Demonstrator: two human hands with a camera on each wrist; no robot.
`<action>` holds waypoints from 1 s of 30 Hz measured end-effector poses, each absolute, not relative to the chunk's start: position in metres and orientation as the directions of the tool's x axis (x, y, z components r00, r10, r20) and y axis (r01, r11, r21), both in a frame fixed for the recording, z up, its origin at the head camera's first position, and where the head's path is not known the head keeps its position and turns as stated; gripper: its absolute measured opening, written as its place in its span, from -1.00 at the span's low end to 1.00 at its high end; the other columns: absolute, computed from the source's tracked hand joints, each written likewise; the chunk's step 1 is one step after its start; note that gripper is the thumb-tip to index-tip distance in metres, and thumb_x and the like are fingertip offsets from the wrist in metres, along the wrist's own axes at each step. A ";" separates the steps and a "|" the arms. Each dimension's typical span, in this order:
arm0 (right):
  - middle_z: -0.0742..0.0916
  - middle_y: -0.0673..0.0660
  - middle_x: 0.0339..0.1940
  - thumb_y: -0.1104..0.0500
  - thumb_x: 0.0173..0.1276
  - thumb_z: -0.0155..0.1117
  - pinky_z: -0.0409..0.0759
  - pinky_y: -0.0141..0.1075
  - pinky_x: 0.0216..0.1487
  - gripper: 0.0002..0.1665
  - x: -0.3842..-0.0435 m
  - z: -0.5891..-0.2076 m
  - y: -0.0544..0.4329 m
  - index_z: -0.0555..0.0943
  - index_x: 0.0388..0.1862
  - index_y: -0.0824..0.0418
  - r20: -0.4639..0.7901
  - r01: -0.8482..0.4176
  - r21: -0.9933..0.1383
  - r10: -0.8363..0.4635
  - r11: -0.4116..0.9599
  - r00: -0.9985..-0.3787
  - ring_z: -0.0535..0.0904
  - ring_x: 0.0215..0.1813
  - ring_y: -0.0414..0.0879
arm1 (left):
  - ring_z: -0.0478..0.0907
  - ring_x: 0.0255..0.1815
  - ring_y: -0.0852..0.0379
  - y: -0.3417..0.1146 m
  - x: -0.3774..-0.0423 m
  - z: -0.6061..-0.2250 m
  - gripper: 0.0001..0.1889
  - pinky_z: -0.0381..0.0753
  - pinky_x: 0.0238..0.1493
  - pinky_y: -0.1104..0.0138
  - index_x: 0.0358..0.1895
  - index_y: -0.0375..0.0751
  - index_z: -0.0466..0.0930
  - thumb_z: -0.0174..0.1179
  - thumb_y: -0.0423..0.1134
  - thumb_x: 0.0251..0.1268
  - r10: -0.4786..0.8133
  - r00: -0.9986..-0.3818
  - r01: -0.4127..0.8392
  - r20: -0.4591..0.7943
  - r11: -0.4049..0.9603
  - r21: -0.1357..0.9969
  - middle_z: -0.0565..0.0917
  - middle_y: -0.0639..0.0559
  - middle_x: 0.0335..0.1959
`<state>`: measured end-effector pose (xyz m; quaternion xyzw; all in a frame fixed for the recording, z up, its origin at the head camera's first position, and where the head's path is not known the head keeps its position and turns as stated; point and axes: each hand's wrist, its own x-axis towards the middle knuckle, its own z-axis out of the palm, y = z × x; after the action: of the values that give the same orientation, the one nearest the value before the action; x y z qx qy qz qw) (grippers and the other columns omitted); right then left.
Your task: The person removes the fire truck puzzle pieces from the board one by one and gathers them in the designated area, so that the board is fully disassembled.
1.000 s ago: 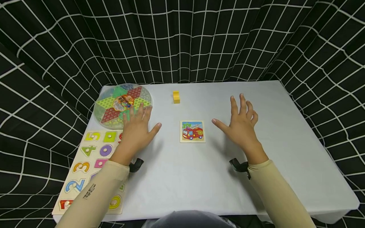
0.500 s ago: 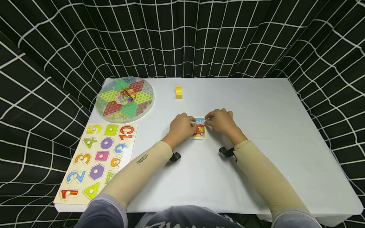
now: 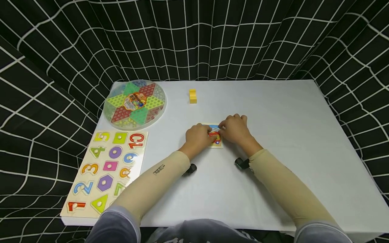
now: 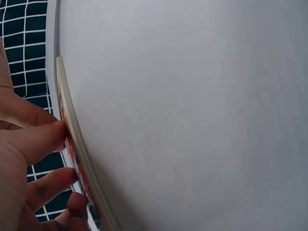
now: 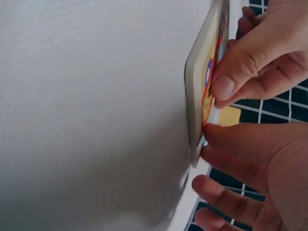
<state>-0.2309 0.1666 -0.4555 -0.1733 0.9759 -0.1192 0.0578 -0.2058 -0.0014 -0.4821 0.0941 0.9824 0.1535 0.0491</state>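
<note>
A small square picture puzzle (image 3: 216, 143) with a red fire truck and a pale wooden rim lies mid-table. My left hand (image 3: 197, 136) covers its left part, thumb and fingertips curled onto the picture. From the other side, my right hand (image 3: 235, 130) grips the far right corner between thumb and index finger. Its lower fingers (image 5: 207, 190) hang past the puzzle's edge in the right wrist view. There the left thumb (image 5: 224, 86) presses on the picture face. The left wrist view shows the puzzle (image 4: 72, 115) edge-on, left fingertips (image 4: 72, 175) against its printed side.
Left of the hands lies a wooden number-and-shape peg puzzle (image 3: 138, 160). Behind it is a round Chinese checkers set (image 3: 135, 104) in clear packaging. A small yellow block (image 3: 192, 97) stands beyond the hands. Black netted curtains (image 3: 194, 44) enclose the white table (image 3: 273, 111).
Both hands have come down and inward from raised, spread positions onto the picture puzzle. Over the last half second the fingers close in further, with the thumbs nearer each other.
</note>
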 end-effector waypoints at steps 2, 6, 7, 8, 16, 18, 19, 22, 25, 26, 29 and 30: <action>0.68 0.19 -0.03 0.01 0.28 0.37 0.08 0.20 0.15 -0.72 -0.230 -0.455 0.164 0.76 -0.10 0.11 -0.060 -0.339 -0.233 -0.361 0.911 -0.931 0.43 0.05 0.19 | 0.55 -0.25 0.04 -0.003 -0.205 -0.484 -0.52 0.51 -0.34 0.18 0.05 0.06 0.70 0.25 0.26 0.21 0.204 -0.976 0.171 -0.073 0.931 0.322 0.61 0.02 -0.25; 0.66 0.21 -0.05 0.00 0.27 0.38 0.07 0.21 0.15 -0.72 -0.231 -0.453 0.160 0.76 -0.13 0.14 -0.055 -0.345 -0.196 -0.361 0.918 -0.931 0.40 0.07 0.23 | 0.56 -0.27 0.07 -0.006 -0.205 -0.483 -0.54 0.49 -0.38 0.20 0.04 0.04 0.69 0.25 0.24 0.23 0.207 -0.975 0.169 -0.077 0.924 0.342 0.61 0.03 -0.26; 0.65 0.21 -0.07 -0.01 0.27 0.38 0.06 0.21 0.15 -0.71 -0.231 -0.452 0.159 0.76 -0.15 0.14 -0.060 -0.342 -0.178 -0.357 0.923 -0.932 0.39 0.07 0.24 | 0.56 -0.27 0.07 -0.006 -0.205 -0.482 -0.54 0.49 -0.39 0.20 0.05 0.04 0.68 0.25 0.23 0.23 0.206 -0.975 0.166 -0.083 0.924 0.346 0.61 0.03 -0.25; 0.65 0.21 -0.07 -0.02 0.27 0.38 0.06 0.21 0.15 -0.71 -0.232 -0.452 0.158 0.76 -0.17 0.14 -0.063 -0.338 -0.160 -0.352 0.927 -0.934 0.38 0.07 0.24 | 0.55 -0.28 0.08 -0.006 -0.205 -0.481 -0.54 0.49 -0.39 0.21 0.06 0.04 0.68 0.25 0.23 0.23 0.206 -0.974 0.163 -0.090 0.921 0.353 0.61 0.03 -0.25; 0.64 0.19 -0.04 0.01 0.31 0.32 0.01 0.23 0.18 -0.74 -0.232 -0.456 0.158 0.77 -0.15 0.10 -0.039 -0.317 -0.193 -0.330 0.929 -0.943 0.37 0.12 0.23 | 0.52 -0.35 0.12 -0.007 -0.207 -0.481 -0.54 0.47 -0.42 0.21 0.06 0.02 0.66 0.25 0.21 0.24 0.213 -0.970 0.153 -0.117 0.908 0.389 0.57 0.04 -0.28; 0.65 0.19 -0.05 0.01 0.31 0.31 0.00 0.23 0.18 -0.73 -0.233 -0.458 0.159 0.77 -0.13 0.10 -0.033 -0.316 -0.208 -0.329 0.926 -0.944 0.37 0.11 0.22 | 0.50 -0.37 0.12 -0.007 -0.208 -0.481 -0.55 0.47 -0.43 0.22 0.05 0.02 0.65 0.26 0.21 0.24 0.211 -0.971 0.150 -0.116 0.907 0.393 0.55 0.04 -0.30; 0.65 0.18 -0.06 0.00 0.30 0.32 -0.01 0.23 0.18 -0.73 -0.234 -0.458 0.159 0.77 -0.13 0.10 -0.032 -0.318 -0.215 -0.332 0.923 -0.943 0.38 0.11 0.22 | 0.50 -0.36 0.12 -0.007 -0.208 -0.481 -0.55 0.47 -0.42 0.22 0.05 0.02 0.65 0.25 0.21 0.24 0.210 -0.971 0.149 -0.118 0.908 0.390 0.55 0.04 -0.29; 0.65 0.17 -0.06 -0.01 0.28 0.34 -0.02 0.24 0.17 -0.72 -0.235 -0.460 0.161 0.77 -0.12 0.08 -0.038 -0.323 -0.229 -0.340 0.918 -0.939 0.38 0.11 0.20 | 0.52 -0.35 0.11 -0.008 -0.208 -0.482 -0.55 0.48 -0.41 0.22 0.06 0.02 0.64 0.26 0.21 0.24 0.209 -0.969 0.143 -0.129 0.907 0.395 0.57 0.03 -0.26; 0.65 0.16 -0.07 -0.01 0.28 0.36 -0.01 0.24 0.16 -0.73 -0.235 -0.460 0.161 0.78 -0.13 0.07 -0.047 -0.328 -0.235 -0.347 0.915 -0.937 0.38 0.11 0.20 | 0.53 -0.34 0.10 -0.008 -0.208 -0.482 -0.54 0.49 -0.42 0.22 0.06 0.01 0.64 0.26 0.21 0.24 0.215 -0.968 0.147 -0.129 0.904 0.402 0.59 0.02 -0.23; 0.65 0.16 -0.07 -0.01 0.28 0.37 -0.01 0.24 0.16 -0.74 -0.234 -0.459 0.160 0.78 -0.13 0.07 -0.047 -0.326 -0.234 -0.346 0.916 -0.937 0.38 0.11 0.20 | 0.53 -0.34 0.10 -0.009 -0.208 -0.483 -0.55 0.49 -0.42 0.21 0.04 0.01 0.64 0.26 0.20 0.24 0.217 -0.968 0.149 -0.124 0.901 0.408 0.59 0.02 -0.24; 0.65 0.17 -0.08 0.01 0.28 0.37 -0.01 0.24 0.16 -0.75 -0.234 -0.458 0.159 0.77 -0.15 0.10 -0.048 -0.319 -0.238 -0.339 0.917 -0.939 0.38 0.10 0.22 | 0.51 -0.36 0.11 -0.009 -0.209 -0.483 -0.56 0.48 -0.43 0.22 0.02 0.01 0.64 0.26 0.20 0.24 0.221 -0.969 0.158 -0.107 0.895 0.417 0.57 0.02 -0.27; 0.65 0.17 -0.08 0.01 0.28 0.36 -0.01 0.24 0.16 -0.75 -0.234 -0.459 0.159 0.77 -0.16 0.11 -0.053 -0.316 -0.246 -0.338 0.916 -0.940 0.38 0.10 0.22 | 0.51 -0.36 0.12 -0.009 -0.209 -0.484 -0.56 0.47 -0.43 0.22 0.02 0.01 0.64 0.26 0.20 0.23 0.222 -0.969 0.159 -0.105 0.893 0.421 0.57 0.03 -0.27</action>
<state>-0.2343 0.1590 -0.4589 -0.1673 0.9777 -0.1177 0.0472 -0.2090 -0.0092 -0.4838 0.0980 0.9700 0.2092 0.0753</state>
